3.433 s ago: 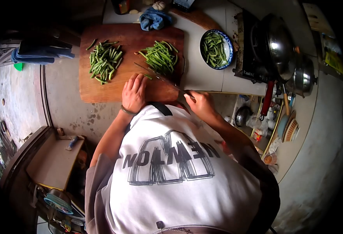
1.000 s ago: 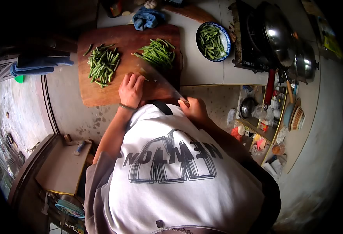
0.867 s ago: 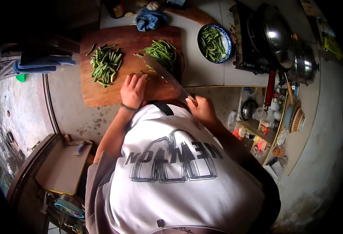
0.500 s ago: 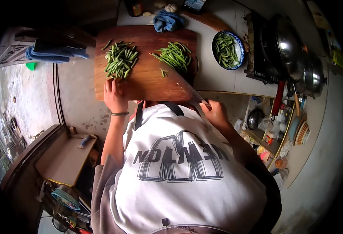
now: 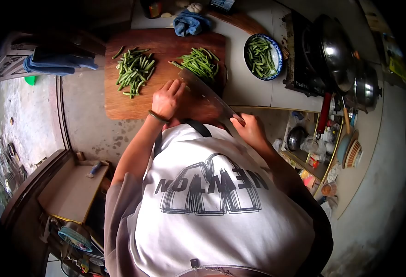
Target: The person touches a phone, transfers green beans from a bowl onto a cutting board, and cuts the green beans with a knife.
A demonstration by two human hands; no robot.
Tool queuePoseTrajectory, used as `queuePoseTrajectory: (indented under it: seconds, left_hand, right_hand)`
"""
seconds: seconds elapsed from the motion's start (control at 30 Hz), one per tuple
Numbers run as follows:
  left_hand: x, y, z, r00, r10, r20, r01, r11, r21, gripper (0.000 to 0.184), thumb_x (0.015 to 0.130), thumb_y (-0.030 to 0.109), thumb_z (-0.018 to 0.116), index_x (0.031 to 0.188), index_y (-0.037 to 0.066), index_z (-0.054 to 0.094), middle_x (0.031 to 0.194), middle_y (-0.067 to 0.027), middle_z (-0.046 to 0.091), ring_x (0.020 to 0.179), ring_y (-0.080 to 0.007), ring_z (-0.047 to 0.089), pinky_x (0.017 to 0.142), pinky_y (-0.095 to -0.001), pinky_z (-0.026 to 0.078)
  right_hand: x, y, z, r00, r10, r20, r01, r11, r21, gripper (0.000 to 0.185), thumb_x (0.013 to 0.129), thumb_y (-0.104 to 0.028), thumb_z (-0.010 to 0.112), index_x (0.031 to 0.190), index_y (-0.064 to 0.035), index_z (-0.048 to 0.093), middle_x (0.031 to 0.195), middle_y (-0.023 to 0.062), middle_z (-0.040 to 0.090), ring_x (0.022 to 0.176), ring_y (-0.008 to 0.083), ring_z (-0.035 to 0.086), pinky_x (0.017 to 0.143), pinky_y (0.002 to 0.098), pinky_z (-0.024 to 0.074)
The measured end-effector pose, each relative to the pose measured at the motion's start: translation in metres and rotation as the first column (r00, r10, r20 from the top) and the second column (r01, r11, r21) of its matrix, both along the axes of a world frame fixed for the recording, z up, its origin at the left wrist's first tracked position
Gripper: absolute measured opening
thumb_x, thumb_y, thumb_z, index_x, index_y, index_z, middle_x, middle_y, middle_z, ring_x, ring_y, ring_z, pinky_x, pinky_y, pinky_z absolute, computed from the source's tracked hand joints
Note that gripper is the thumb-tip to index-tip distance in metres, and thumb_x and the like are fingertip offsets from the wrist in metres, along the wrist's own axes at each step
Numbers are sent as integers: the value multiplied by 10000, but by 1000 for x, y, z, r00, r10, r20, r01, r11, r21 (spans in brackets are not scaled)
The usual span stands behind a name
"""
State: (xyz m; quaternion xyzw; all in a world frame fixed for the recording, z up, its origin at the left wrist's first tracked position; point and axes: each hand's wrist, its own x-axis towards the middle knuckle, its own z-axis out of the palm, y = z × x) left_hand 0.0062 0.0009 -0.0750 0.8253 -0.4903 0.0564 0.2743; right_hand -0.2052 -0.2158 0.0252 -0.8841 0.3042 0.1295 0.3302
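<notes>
Right hand (image 5: 251,129): wrapped firmly around the handle of a long knife with a broad grey metal blade (image 5: 208,96), which slants leftward and away over the board.
Left hand (image 5: 167,99): fingers curled and bunched just beside the blade's far end; I can't tell from here whether a bean is pinched beneath them.
Board: a reddish-brown wooden chopping board (image 5: 161,41), both hands working at its near side.
Beans: a heap of short green bean pieces (image 5: 135,74) at the board's left, and a heap of longer slender green beans (image 5: 197,63) at its right, beyond the blade.
Bowl: right of the board, a round bowl with a blue-patterned rim (image 5: 280,54), bean pieces inside.
Step in hand: cutting the beans shorter, I'd judge, partway through.
Next cut: calls for a bean held steady, fingertips tucked clear of the edge.
</notes>
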Motion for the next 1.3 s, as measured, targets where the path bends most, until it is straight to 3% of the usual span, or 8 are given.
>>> queuePoseTrajectory:
  seconds: [0.1,0.4,1.0,1.3]
  left_hand:
    - [-5,0,-4,998,-28,-47,33,994,101,393,739,122,604,1124,81,675,1183,-67,634,1025,-264,639,741,-382,580]
    - [-28,-2,5,990,133,-50,-137,988,-71,367,734,151,629,1091,78,675,1116,-65,649,996,-286,625,769,-389,559]
    - [-32,-3,3,992,125,20,-124,990,-70,348,726,74,651,1070,87,698,1161,-44,663,983,-250,631,760,-352,567]
    - [-32,0,2,992,119,36,-117,991,-60,332,729,102,656,1057,90,703,1162,-45,655,1037,-284,612,817,-382,536]
  right_hand:
    - [0,-1,1,1000,3,25,-3,1000,-9,347,903,-326,690,749,-25,611,653,196,607,606,407,613,569,457,465]
    - [3,-2,8,994,92,66,-88,994,-69,304,901,-297,679,776,-27,620,669,200,623,634,428,621,575,482,475]
    - [0,2,20,988,146,38,-144,987,-66,284,917,-275,671,770,-42,602,653,198,614,637,439,614,576,504,478]
    - [0,0,17,987,161,21,-160,985,-69,268,919,-277,667,786,-48,622,660,200,626,650,441,626,593,513,498]
